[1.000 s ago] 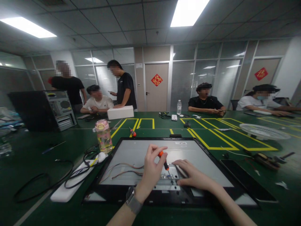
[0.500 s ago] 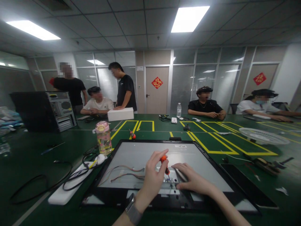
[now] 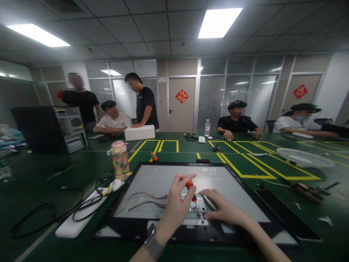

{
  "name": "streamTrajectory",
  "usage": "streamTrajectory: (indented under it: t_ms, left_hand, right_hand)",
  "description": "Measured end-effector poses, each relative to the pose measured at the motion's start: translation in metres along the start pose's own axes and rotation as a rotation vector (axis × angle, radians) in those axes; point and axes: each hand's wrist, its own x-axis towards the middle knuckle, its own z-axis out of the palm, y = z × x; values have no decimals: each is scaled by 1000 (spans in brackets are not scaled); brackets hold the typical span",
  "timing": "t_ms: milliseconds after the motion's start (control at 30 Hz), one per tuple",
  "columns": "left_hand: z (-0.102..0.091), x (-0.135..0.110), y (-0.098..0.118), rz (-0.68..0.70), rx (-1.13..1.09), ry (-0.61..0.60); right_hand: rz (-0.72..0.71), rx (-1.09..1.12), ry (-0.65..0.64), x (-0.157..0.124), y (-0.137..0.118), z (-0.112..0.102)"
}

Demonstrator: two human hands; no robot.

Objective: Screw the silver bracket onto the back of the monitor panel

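Observation:
A flat display panel (image 3: 152, 178) with a black frame lies back side up before me. My left hand (image 3: 178, 200), closed, grips an orange-and-black screwdriver (image 3: 190, 185) by its handle. The screwdriver stands nearly upright, its tip down at a small metal bracket (image 3: 200, 205) near the panel's lower middle. My right hand (image 3: 223, 207) rests on the panel just right of the bracket. Its fingers are stretched and spread, the thumb near the bracket's edge. Thin coloured wires (image 3: 144, 203) run leftward over the panel from the bracket area.
Left of the panel are a white power strip (image 3: 73, 222), black cables and a pink-lidded bottle (image 3: 120, 160). A computer tower (image 3: 49, 129) stands farther left. Another screwdriver (image 3: 153, 156) lies beyond the panel. At right is a dark flat slab (image 3: 286, 214). Several people are around the table.
Both my hands stay nearly in place, with the screwdriver handle turned slightly. Across the table, a seated person in black has moved one hand left on the tabletop.

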Motion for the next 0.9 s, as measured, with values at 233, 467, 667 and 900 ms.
streamTrajectory:
  t_ms: [233, 467, 667, 900]
  left_hand:
    - [0, 3, 1, -57, -47, 18]
    - [3, 2, -4, -180, -192, -56]
    - [0, 1, 2, -39, -41, -43]
    - [1, -1, 4, -35, -29, 27]
  right_hand:
    - [-27, 4, 5, 1, 4, 2]
    - [9, 14, 2, 0, 2, 1]
    - [-19, 17, 17, 0, 5, 3]
    - [-5, 22, -2, 0, 0, 0]
